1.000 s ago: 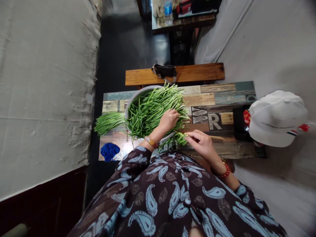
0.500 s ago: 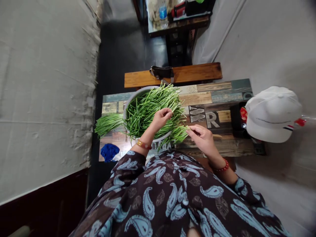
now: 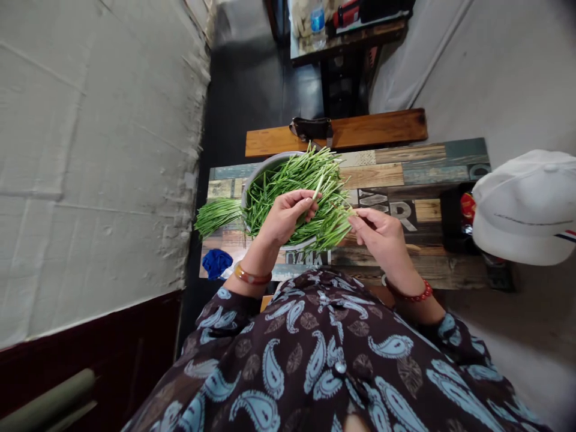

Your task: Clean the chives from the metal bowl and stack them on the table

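Note:
A large grey basin [image 3: 258, 170] on the table holds a heap of long green chives [image 3: 281, 183], their pale ends pointing right. My left hand [image 3: 288, 219] is closed over the basin, and a pale chive stalk [image 3: 319, 183] sticks up from its fingers. At the basin's right side, my right hand [image 3: 380, 237] pinches with thumb and forefinger at the pale ends of a smaller bunch of chives [image 3: 335, 230]. Exactly what lies between those fingertips is too small to make out. Another bunch of chives [image 3: 218, 216] lies left of the basin.
A blue crumpled cloth [image 3: 216, 263] lies at the table's [image 3: 432, 264] left front. A white cap [image 3: 524, 210] and a dark box [image 3: 453, 219] are at the right end. Behind stand a wooden bench [image 3: 382, 129] with a black bag [image 3: 312, 128] and another table with a bottle [image 3: 317, 23].
The view has shifted, so the table sits farther right. My left hand has turned, showing more of its fingers and a pale stalk in them. My right hand stays at the bunch's ends.

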Action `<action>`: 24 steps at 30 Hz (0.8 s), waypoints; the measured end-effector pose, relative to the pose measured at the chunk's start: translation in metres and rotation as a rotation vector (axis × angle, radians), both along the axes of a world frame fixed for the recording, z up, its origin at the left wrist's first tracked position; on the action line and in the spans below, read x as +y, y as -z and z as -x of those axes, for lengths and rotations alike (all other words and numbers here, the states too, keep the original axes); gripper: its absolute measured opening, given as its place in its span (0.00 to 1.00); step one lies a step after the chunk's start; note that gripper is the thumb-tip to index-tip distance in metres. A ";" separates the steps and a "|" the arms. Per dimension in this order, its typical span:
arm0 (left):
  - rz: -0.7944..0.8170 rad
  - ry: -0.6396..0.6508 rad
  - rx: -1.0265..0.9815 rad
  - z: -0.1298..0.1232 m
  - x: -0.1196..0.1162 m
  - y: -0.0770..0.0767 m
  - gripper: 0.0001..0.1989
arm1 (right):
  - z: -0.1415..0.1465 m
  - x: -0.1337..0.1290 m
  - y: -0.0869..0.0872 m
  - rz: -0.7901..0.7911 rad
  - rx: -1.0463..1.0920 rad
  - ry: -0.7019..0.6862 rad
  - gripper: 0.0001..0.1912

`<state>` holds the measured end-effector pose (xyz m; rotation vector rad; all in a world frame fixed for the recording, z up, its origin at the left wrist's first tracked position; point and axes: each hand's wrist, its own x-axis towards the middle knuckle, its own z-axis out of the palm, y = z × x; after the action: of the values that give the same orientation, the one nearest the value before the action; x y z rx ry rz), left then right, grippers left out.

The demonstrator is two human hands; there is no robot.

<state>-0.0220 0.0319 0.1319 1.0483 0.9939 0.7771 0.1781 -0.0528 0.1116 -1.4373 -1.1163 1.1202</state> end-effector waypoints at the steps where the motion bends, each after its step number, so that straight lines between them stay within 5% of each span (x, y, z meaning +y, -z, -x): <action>1: 0.004 0.002 -0.007 0.001 -0.001 -0.002 0.14 | 0.001 0.000 -0.001 0.004 0.011 0.001 0.16; 14: -0.144 0.033 0.043 0.000 -0.016 -0.006 0.14 | 0.011 -0.002 -0.014 0.039 0.006 -0.044 0.18; 24: -0.109 -0.042 0.026 0.000 -0.018 -0.009 0.14 | 0.016 -0.004 -0.020 0.055 -0.008 -0.053 0.19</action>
<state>-0.0223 0.0135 0.1410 1.1369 1.0077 0.8613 0.1617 -0.0569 0.1312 -1.4631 -1.1426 1.1916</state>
